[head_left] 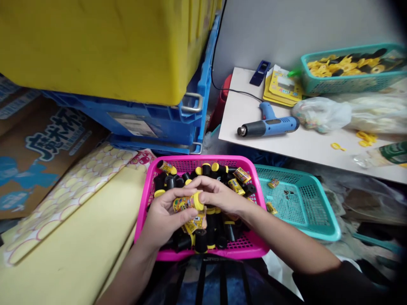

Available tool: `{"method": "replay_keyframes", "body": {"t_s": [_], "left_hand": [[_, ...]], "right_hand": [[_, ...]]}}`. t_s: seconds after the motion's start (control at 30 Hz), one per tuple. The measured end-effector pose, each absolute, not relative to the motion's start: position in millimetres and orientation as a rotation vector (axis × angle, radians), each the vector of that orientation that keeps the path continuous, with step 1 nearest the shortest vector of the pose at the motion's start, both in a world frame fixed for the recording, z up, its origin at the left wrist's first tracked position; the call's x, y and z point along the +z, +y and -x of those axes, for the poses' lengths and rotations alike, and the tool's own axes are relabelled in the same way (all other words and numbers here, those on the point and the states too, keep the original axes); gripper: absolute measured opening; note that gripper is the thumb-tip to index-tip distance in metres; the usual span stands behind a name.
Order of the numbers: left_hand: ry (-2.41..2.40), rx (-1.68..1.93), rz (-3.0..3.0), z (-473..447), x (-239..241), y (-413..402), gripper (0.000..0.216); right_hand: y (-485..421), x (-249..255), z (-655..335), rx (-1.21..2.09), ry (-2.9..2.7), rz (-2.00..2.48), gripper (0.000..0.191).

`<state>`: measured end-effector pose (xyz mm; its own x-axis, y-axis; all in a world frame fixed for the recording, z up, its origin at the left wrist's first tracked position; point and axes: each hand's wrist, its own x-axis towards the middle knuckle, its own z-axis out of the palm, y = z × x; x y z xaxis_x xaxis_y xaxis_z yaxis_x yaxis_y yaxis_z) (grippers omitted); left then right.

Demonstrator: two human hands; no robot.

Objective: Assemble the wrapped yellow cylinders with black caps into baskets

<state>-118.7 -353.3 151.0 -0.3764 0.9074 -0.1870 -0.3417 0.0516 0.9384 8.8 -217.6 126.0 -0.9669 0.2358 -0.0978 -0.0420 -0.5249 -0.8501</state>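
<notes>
hands: both gripping yellow-capped bottle | label: illegible | carton: "魔术杯"

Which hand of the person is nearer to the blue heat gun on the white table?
Right. The right hand is over the pink basket, with the blue heat gun ahead of it and to its right. The left hand, holding a yellow-capped tube, is farther left.

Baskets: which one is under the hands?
The pink basket, holding black and yellow tubes; left hand and right hand are above it. The lower teal basket sits beside it, the upper teal basket on the white table.
</notes>
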Motion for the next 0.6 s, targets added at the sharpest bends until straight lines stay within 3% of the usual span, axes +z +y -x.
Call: {"method": "replay_keyframes", "body": {"t_s": [0.2, 0.33, 0.47, 0.6], "left_hand": [[1.179, 1.6, -0.729, 122.3, 148.7, -353.2, 0.032], [1.364, 1.682, -0.885, 128.0, 157.5, -360.0, 0.034], [1.374, 1.49, -0.977, 139.3, 162.9, -375.7, 0.032], [1.453, 1.457, -1.073, 144.4, 162.0, -379.2, 0.028]], "right_hand": [[-223.5, 134.4, -4.7, 2.49, -1.509, 0.287, 0.048], [-232.2, 144.7, -8.1, 2.265, -1.652, 0.296, 0.059], [-239.0, 148.3, -15.5, 2.042, -1.749, 0.375, 0.046], [-243.1, 143.0, -19.2, 2.106, -1.657, 0.332, 0.041]]}}
